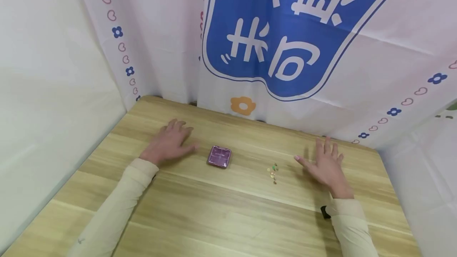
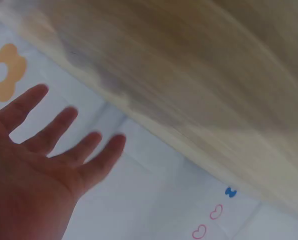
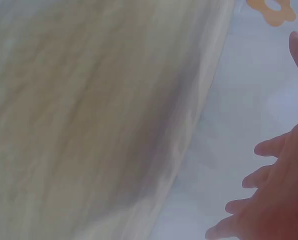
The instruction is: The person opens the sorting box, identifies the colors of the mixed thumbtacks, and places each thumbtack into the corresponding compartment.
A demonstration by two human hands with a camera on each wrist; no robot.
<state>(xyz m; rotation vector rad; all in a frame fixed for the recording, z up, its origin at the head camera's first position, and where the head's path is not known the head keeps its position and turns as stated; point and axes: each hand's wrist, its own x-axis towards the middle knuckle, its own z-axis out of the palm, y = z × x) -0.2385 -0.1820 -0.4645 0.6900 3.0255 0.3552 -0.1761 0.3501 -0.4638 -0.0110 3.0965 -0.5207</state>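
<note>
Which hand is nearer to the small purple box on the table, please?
Left. The left hand is just to the left of the purple box, apart from it; the right hand is farther away, to its right, beyond the small scattered pieces.

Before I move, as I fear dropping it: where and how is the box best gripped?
Likely pinch the box by its near and far edges, left hand coming from the left: the box lies flat and squarish, with that hand nearest.

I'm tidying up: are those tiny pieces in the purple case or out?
Out: the tiny pieces lie loose on the table, apart from the purple case.
</note>
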